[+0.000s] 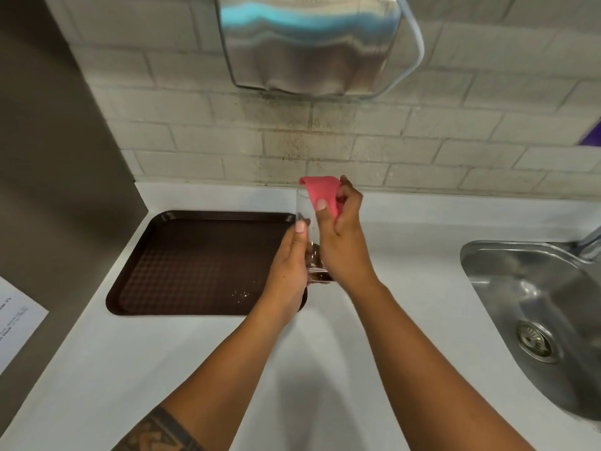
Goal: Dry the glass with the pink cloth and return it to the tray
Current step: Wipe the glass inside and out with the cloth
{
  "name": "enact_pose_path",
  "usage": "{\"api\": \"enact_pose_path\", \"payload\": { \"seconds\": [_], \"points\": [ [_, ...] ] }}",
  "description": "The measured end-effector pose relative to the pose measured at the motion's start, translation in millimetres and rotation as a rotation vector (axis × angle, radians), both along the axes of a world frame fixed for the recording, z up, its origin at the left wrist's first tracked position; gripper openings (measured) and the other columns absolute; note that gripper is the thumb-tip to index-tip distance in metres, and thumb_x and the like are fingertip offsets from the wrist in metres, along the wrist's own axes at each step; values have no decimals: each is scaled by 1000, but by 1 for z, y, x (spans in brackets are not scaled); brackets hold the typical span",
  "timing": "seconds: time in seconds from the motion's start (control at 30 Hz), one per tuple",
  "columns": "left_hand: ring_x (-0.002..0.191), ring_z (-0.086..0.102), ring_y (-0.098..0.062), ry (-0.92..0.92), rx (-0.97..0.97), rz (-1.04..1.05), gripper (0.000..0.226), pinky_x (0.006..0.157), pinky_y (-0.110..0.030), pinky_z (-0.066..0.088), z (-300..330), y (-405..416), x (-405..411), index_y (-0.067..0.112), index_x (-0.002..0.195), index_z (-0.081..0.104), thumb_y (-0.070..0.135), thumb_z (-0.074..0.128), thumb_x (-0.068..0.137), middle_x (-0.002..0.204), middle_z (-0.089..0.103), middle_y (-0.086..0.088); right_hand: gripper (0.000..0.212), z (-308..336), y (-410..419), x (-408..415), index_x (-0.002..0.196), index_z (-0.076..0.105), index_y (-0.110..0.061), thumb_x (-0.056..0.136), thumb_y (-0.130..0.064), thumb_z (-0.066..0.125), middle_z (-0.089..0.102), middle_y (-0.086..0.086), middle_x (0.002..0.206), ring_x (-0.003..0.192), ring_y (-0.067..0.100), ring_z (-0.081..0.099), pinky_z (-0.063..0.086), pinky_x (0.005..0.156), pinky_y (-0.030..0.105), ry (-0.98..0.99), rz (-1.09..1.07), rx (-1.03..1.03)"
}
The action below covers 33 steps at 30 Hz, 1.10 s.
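So the glass (307, 229) is up off the desk (390, 229), held just past the right edge of the brown tray (195, 255), and it's clear enough that you mostly spot it by the thick base down low and the faint rim up top. Its long axis runs pretty much upright, maybe leaning a touch, with the mouth pointing up and away toward the tiled wall (357, 141) and the base toward the person. The left hand (289, 268) has it by the lower half, fingers (300, 227) wrapped around the left side. The right hand (341, 236) is on the other side, pinching the pink cloth (320, 190) with thumb and fingers, and the cloth sits right at the mouth, folded over the rim; can't tell how much of it goes inside. I'd say drying is underway, not finished. What matters for the return: the tray lies directly left of the glass, nearly under the left hand, so that hand is the nearer one and only a short move left and down, base first, looks needed. The sink (533, 304) is well off to the right.
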<state>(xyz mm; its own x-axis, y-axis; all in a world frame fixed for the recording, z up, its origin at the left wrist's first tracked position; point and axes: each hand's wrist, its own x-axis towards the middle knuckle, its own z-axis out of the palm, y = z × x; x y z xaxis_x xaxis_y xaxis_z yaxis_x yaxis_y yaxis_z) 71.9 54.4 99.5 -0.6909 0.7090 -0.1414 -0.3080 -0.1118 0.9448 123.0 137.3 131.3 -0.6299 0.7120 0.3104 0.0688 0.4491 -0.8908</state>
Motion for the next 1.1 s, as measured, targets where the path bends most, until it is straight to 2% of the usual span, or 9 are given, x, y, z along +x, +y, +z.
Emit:
{"api": "enact_pose_path", "payload": {
  "seconds": [0.17, 0.33, 0.47, 0.53, 0.63, 0.7, 0.87, 1.0, 1.1],
  "points": [
    [129, 69, -46, -19, 7, 16, 58, 111, -63, 53, 6, 3, -5, 14, 147, 60, 55, 39, 111, 136, 71, -27, 30, -11, -12, 15, 139, 26, -32, 113, -41, 35, 60, -9, 120, 87, 2, 72, 55, 67, 14, 111, 12, -132],
    [130, 68, -41, -9, -6, 24, 82, 114, -62, 51, 11, 3, -9, 19, 146, 62, 78, 47, 92, 140, 71, -20, 31, -47, -58, 46, 134, 25, -66, 106, -56, 35, 45, -22, 143, 123, 2, 60, 61, 85, 24, 71, -8, -135],
    [139, 62, -40, -149, -29, 27, 97, 119, -58, 47, 18, -1, -7, 11, 153, 56, 76, 51, 81, 153, 63, -20, 49, -61, -68, 59, 151, 28, -49, 104, -64, 30, 13, -60, 144, 140, 11, 40, 55, 105, 50, -35, -18, 40],
    [130, 68, -39, -220, -11, -17, 84, 111, -54, 55, 16, -3, -5, 6, 149, 57, 70, 50, 94, 143, 68, -21, 40, -52, -65, 56, 134, 31, -63, 98, -78, 23, 6, -52, 156, 148, 16, 34, 48, 114, 46, -57, -14, 113],
    [126, 72, -20, -136, 62, -169, 38, 104, -39, 61, 3, -3, 4, 22, 134, 72, 44, 54, 108, 133, 75, -2, 41, -29, -50, 42, 129, 47, -36, 105, -63, 28, 19, -13, 174, 159, 25, 24, 31, 122, 51, -28, -38, 273],
    [132, 70, -20, 6, 29, -107, 36, 114, -49, 55, -1, -4, 9, 29, 141, 67, 43, 47, 113, 139, 75, 0, 31, -12, -31, 29, 128, 52, -22, 109, -44, 39, 28, 3, 172, 158, 28, 26, 29, 122, 53, -44, -60, 315],
    [121, 70, -52, 60, -1, -40, 55, 96, -58, 62, -3, -1, 8, 32, 141, 64, 67, 41, 105, 130, 71, -28, 34, 15, 2, 11, 138, 35, -30, 109, -39, 50, 48, 5, 144, 122, 41, 60, 54, 99, 60, 10, -62, -42],
    [128, 69, -46, -34, 7, -15, 61, 110, -67, 53, 8, 2, -1, 20, 144, 63, 63, 46, 104, 139, 66, -32, 27, 1, -18, 21, 134, 28, -36, 111, -40, 42, 58, -6, 122, 93, 10, 73, 60, 74, 26, 80, -30, -112],
    [125, 73, -40, -58, -6, 33, 70, 112, -62, 54, 11, 3, -10, 18, 139, 67, 72, 49, 97, 132, 74, -24, 33, -22, -46, 36, 139, 27, -42, 110, -48, 40, 53, -3, 137, 117, 18, 66, 62, 89, 44, -9, -45, -107]
  ]
}}
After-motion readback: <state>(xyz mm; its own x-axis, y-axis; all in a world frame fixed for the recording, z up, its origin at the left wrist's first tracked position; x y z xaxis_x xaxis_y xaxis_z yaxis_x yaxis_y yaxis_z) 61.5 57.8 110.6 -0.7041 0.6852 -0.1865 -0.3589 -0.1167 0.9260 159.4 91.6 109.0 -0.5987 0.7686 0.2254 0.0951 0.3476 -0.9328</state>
